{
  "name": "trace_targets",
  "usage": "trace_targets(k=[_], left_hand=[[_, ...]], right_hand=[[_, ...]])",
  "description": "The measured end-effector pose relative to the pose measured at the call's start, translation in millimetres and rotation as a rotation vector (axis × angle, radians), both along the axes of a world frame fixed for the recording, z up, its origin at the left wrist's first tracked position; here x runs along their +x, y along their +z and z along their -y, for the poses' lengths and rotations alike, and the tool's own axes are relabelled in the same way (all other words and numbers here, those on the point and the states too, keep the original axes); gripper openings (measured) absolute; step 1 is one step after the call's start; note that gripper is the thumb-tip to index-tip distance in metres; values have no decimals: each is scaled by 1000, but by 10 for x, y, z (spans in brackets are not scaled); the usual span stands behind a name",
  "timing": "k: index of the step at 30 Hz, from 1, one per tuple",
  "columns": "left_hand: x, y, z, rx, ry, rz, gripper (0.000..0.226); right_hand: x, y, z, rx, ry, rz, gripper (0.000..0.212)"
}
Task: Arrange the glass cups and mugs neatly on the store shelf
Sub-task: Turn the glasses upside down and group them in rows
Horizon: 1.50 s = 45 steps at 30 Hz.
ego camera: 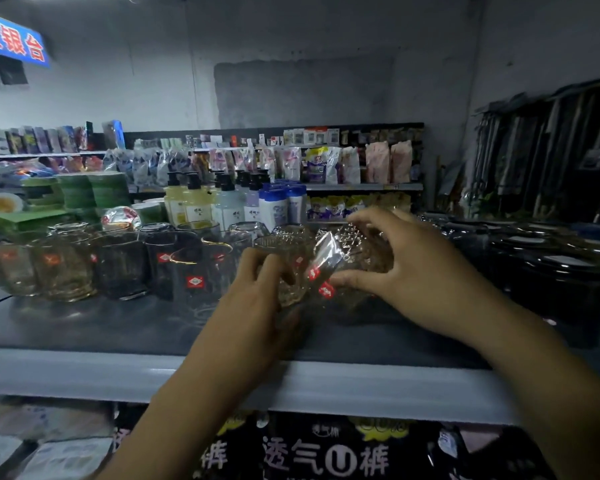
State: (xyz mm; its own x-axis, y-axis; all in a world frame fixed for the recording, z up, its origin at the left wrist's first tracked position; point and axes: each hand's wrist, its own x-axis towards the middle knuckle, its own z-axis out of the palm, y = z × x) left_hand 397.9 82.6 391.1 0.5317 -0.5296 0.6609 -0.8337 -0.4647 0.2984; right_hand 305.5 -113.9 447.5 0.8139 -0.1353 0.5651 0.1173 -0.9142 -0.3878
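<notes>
Head view, the only one. The store shelf (84, 327) carries a row of glass mugs (63, 268) along its left half. They stand upright with their red labels to the front. Pump bottles (194, 202) stand on the rack behind, and dark pans (551, 271) sit to the right.

The left grip (257, 289) (a bare hand) has its fingers curled round a ribbed glass cup (281, 245). The cup stands upright on the shelf at the row's right end, long axis vertical. It is likely held to keep it from shifting while its neighbour comes in.

The right grip (406, 268) clasps a diamond-cut glass (350, 251), thumb beneath and fingers arched over the top. The glass is tilted, its long axis leaning left toward the ribbed cup (glare hides which end is the mouth). It sits just beside that cup; whether they touch cannot be told, nor whether its base rests on the shelf.

Judgement: the tilt suits righting the glass into the gap before the pans.
</notes>
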Motion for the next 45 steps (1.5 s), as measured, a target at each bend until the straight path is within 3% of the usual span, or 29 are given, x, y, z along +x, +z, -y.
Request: trace_targets(k=[4, 8, 11, 18, 29, 35, 38, 45], left_hand=[[95, 95, 75, -37, 50, -27, 44], [221, 164, 184, 88, 117, -99, 63], [299, 180, 228, 137, 146, -68, 54], [348, 203, 292, 134, 180, -16, 27], [434, 479, 381, 258, 205, -33, 18], [361, 554, 297, 88, 187, -8, 13], [229, 588, 139, -183, 113, 74, 19], [-227, 242, 67, -978, -180, -401, 18]], right_hand=[[166, 159, -13, -244, -63, -158, 77], [332, 237, -102, -485, -144, -248, 79], [452, 277, -170, -600, -175, -288, 79], [637, 214, -141, -608, -176, -380, 73], [568, -113, -193, -528, -247, -181, 53], [554, -251, -204, -508, -249, -101, 54], [530, -262, -182, -506, -234, -87, 54], [508, -266, -164, -509, -219, -57, 52]])
